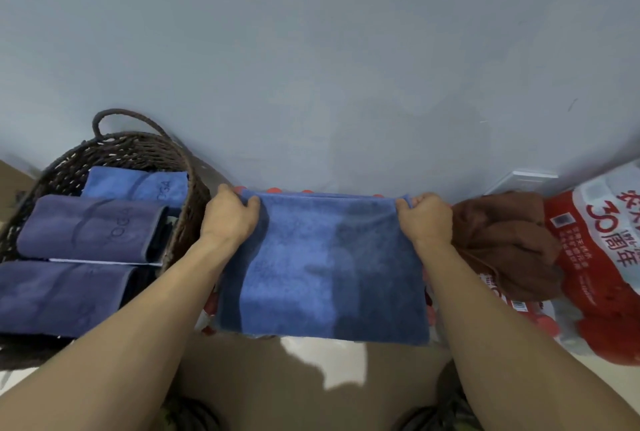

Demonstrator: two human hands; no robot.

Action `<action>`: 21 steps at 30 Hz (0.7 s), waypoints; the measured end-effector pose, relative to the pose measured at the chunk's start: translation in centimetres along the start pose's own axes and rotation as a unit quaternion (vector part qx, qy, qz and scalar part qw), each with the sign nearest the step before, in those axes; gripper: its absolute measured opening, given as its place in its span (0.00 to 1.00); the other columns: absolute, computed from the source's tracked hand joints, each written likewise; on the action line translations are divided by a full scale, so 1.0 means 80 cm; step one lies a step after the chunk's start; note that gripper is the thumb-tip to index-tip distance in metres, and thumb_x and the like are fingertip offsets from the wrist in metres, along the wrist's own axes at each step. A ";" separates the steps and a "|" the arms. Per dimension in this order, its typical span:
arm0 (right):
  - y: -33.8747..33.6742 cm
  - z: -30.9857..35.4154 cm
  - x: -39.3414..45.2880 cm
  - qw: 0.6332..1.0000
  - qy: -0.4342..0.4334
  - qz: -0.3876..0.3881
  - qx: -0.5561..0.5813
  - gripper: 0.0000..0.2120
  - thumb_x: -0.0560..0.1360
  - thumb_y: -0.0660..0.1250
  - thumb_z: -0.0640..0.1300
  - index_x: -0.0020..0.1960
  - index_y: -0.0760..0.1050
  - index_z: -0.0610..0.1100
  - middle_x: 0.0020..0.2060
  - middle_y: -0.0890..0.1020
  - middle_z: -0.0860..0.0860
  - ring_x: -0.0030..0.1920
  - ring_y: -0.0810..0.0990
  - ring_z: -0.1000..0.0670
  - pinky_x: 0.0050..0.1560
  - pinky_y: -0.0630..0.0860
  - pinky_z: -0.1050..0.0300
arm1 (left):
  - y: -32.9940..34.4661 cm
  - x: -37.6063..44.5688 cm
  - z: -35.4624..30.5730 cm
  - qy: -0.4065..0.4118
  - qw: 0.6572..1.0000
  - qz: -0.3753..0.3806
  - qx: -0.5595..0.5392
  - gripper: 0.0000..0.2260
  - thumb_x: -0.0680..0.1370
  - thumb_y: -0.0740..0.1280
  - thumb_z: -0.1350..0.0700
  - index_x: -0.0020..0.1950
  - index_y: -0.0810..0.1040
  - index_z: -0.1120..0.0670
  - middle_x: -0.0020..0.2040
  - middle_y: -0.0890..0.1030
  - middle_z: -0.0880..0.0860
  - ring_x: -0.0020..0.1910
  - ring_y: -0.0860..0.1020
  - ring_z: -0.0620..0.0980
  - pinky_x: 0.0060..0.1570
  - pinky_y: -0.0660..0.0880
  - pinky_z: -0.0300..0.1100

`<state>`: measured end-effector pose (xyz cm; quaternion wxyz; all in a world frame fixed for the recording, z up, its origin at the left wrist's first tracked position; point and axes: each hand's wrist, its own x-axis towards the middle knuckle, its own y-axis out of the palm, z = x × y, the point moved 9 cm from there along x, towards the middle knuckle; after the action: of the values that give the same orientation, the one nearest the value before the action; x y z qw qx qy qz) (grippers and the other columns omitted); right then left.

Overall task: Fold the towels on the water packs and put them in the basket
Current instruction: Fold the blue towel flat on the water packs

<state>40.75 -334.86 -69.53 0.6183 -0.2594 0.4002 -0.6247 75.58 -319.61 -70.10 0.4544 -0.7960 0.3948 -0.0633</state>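
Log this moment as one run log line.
step: folding | left hand, right hand: pinch blue towel far corners | basket: three folded towels | brown towel: waiting

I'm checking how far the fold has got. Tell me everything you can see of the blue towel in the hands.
The blue towel looks like soft terry cloth, already doubled into a flat rectangle. It lies spread over the water packs, near edge overhanging slightly. The left hand pinches its far left corner, the right hand its far right. The basket stands beside it.
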 end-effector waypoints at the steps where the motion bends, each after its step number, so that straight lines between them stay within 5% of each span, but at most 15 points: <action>1: -0.003 0.000 -0.001 1.000 0.012 0.000 -0.016 0.15 0.76 0.67 0.50 0.50 0.77 0.37 0.50 0.83 0.39 0.53 0.80 0.38 0.49 0.74 0.52 | -0.001 -0.005 0.002 -0.006 1.000 0.006 -0.020 0.18 0.79 0.66 0.48 0.56 0.70 0.62 0.49 0.79 0.60 0.46 0.78 0.59 0.40 0.70 0.45; 3: -0.022 0.017 -0.008 0.998 -0.019 -0.057 -0.026 0.12 0.75 0.68 0.48 0.52 0.77 0.40 0.51 0.81 0.42 0.54 0.79 0.39 0.53 0.72 0.50 | -0.003 -0.020 0.008 -0.012 0.998 0.018 -0.050 0.17 0.77 0.68 0.48 0.55 0.71 0.61 0.46 0.80 0.57 0.44 0.79 0.56 0.36 0.70 0.43; 6: -0.036 0.084 -0.046 0.969 -0.168 -0.152 0.103 0.03 0.71 0.69 0.40 0.44 0.76 0.43 0.41 0.78 0.47 0.44 0.78 0.43 0.52 0.72 0.47 | -0.006 -0.049 0.022 -0.023 0.998 0.027 -0.046 0.18 0.73 0.71 0.46 0.52 0.72 0.57 0.44 0.79 0.51 0.40 0.78 0.49 0.32 0.69 0.40; 8: 0.000 0.135 -0.069 0.958 -0.209 -0.077 0.178 0.03 0.70 0.70 0.38 0.42 0.77 0.43 0.36 0.79 0.48 0.40 0.79 0.45 0.48 0.76 0.49 | -0.006 -0.065 0.031 -0.035 0.998 0.032 -0.038 0.18 0.72 0.72 0.45 0.51 0.74 0.57 0.43 0.79 0.51 0.42 0.79 0.51 0.36 0.72 0.42; 10: 0.065 0.182 -0.092 0.952 -0.226 0.081 0.190 0.03 0.71 0.72 0.40 0.44 0.79 0.43 0.35 0.81 0.50 0.40 0.81 0.47 0.49 0.79 0.51 | -0.008 -0.076 0.034 -0.041 0.998 0.034 -0.025 0.16 0.71 0.73 0.45 0.48 0.76 0.56 0.40 0.79 0.50 0.42 0.79 0.53 0.38 0.72 0.42; 12: 0.124 0.215 -0.122 0.933 -0.270 0.194 0.137 0.08 0.73 0.72 0.43 0.51 0.81 0.43 0.44 0.83 0.47 0.48 0.81 0.47 0.55 0.77 0.50 | -0.011 -0.086 0.032 -0.034 0.999 0.034 -0.019 0.16 0.71 0.74 0.46 0.45 0.74 0.56 0.36 0.76 0.49 0.37 0.76 0.51 0.33 0.68 0.41; 16: 0.165 0.225 -0.135 0.932 -0.314 0.179 -0.002 0.19 0.77 0.68 0.50 0.66 0.76 0.46 0.62 0.75 0.46 0.65 0.70 0.44 0.67 0.66 0.49 | -0.008 -0.109 0.036 -0.020 0.999 0.036 -0.016 0.13 0.72 0.73 0.47 0.44 0.74 0.54 0.38 0.77 0.49 0.39 0.77 0.52 0.32 0.67 0.41; 21: 0.182 0.231 -0.123 0.929 -0.314 0.177 -0.087 0.20 0.75 0.69 0.55 0.66 0.75 0.53 0.61 0.71 0.48 0.65 0.66 0.44 0.67 0.62 0.49 | -0.008 -0.149 0.056 -0.027 0.997 0.045 -0.053 0.13 0.72 0.74 0.49 0.49 0.75 0.51 0.45 0.81 0.50 0.44 0.80 0.52 0.45 0.77 0.45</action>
<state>65.14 -327.28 -69.74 0.7879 -0.4201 0.2778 -0.3543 69.89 -308.28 -69.14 0.4248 -0.8019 0.4202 -0.0003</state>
